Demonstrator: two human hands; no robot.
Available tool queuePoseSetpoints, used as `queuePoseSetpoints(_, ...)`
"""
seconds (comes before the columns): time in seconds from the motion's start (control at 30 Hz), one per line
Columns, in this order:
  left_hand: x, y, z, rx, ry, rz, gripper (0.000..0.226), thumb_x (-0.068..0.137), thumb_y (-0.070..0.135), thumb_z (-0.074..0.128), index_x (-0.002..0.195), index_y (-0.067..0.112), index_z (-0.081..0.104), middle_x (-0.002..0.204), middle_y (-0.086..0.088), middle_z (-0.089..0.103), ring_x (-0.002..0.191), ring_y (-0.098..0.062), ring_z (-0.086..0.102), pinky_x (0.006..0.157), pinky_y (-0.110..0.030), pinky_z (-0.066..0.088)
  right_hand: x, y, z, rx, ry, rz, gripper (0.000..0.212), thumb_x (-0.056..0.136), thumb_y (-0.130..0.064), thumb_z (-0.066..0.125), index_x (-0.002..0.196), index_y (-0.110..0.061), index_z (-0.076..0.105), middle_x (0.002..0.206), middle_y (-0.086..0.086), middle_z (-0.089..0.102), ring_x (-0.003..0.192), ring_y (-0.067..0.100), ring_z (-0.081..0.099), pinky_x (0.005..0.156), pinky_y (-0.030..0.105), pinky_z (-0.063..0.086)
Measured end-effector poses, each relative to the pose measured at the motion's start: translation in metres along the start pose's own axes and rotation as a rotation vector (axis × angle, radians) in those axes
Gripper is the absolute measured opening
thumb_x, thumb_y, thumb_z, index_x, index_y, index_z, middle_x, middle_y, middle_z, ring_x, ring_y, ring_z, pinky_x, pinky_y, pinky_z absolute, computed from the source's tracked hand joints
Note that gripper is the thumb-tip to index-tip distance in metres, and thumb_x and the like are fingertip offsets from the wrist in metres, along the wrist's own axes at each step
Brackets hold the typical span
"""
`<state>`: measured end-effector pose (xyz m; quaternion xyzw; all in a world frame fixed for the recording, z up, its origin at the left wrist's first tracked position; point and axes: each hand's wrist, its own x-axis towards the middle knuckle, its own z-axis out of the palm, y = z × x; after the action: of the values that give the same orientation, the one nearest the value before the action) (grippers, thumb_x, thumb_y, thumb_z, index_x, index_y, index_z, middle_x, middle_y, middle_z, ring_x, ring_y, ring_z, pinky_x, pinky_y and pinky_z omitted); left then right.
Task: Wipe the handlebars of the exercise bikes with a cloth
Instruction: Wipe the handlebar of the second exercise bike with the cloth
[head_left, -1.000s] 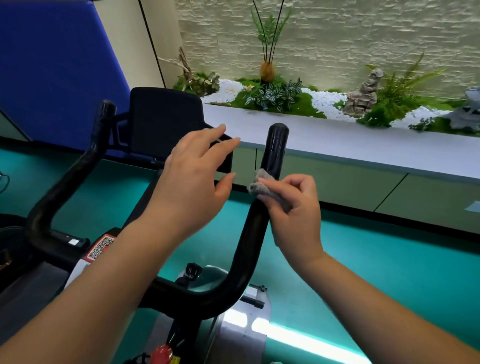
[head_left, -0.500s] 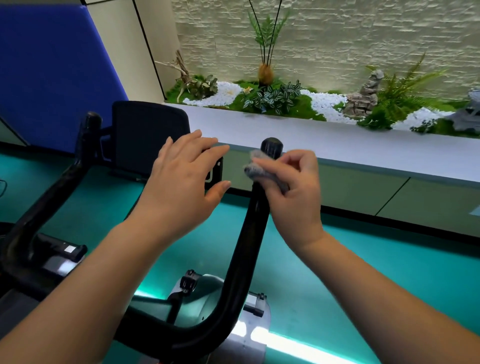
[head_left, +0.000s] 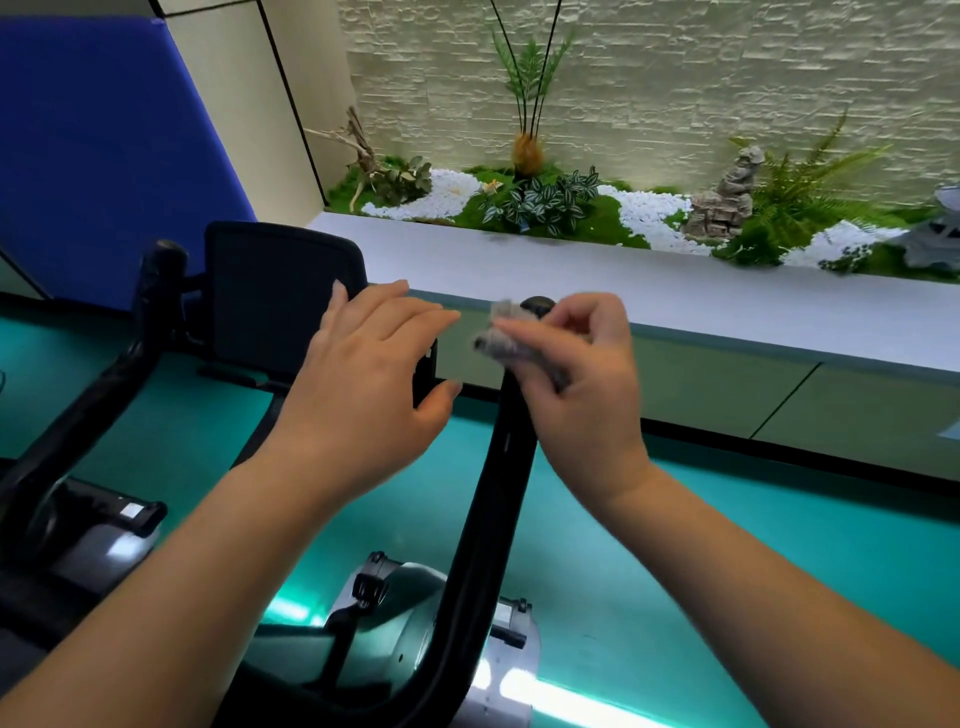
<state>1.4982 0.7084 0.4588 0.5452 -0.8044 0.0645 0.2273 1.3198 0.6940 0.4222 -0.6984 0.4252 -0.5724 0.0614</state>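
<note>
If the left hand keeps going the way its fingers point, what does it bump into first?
Probably the cloth that the right hand pinches at the top of the right handlebar. The left hand points that way, though depth is hard to judge.

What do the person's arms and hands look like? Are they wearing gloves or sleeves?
No gloves and no sleeves show. The left hand and the right hand are bare, and both forearms are bare right down to the bottom edge of the picture. No watch, ring or bracelet can be seen. The fingernails look short and plain. The right hand is a little blurred.
</note>
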Motion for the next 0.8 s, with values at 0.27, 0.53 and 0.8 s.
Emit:
queuePoseSetpoints(0.27, -0.001, -0.002, 0.007, 0.021, -0.03, 0.007, 0.063, 0.078, 0.038, 0.067, 0.135, 0.023, 0.047, 0.134, 0.006, 0.048, 0.139, -0.016, 0.024, 0.117, -0.044, -0.005, -0.036, 0.0, 0.004, 0.072, 0.053, 0.065, 0.026, 0.084, -0.004, 0.07, 0.108, -0.012, 0.072, 0.098, 0.007, 0.045, 0.09, 0.02, 0.048, 0.082, 0.023, 0.043)
queuePoseSetpoints(0.53, 0.0, -0.002, 0.007, 0.028, -0.047, 0.001, 0.067, 0.075, 0.039, 0.07, 0.135, 0.025, 0.045, 0.135, 0.008, 0.046, 0.14, -0.016, 0.022, 0.117, -0.04, -0.011, 0.004, 0.003, 0.014, 0.163, 0.181, 0.144, 0.027, 0.084, -0.006, 0.07, 0.11, -0.012, 0.07, 0.095, 0.008, 0.041, 0.091, 0.012, 0.045, 0.084, 0.015, 0.039)
queuePoseSetpoints(0.8, 0.0, -0.001, 0.007, 0.02, -0.058, -0.01, 0.066, 0.075, 0.037, 0.07, 0.135, 0.025, 0.045, 0.135, 0.008, 0.045, 0.14, -0.015, 0.02, 0.116, -0.038, -0.013, -0.019, 0.001, 0.017, 0.38, 0.266, 0.63, 0.03, 0.094, -0.016, 0.058, 0.123, -0.018, 0.063, 0.101, 0.008, 0.049, 0.08, -0.01, 0.053, 0.076, 0.002, 0.037)
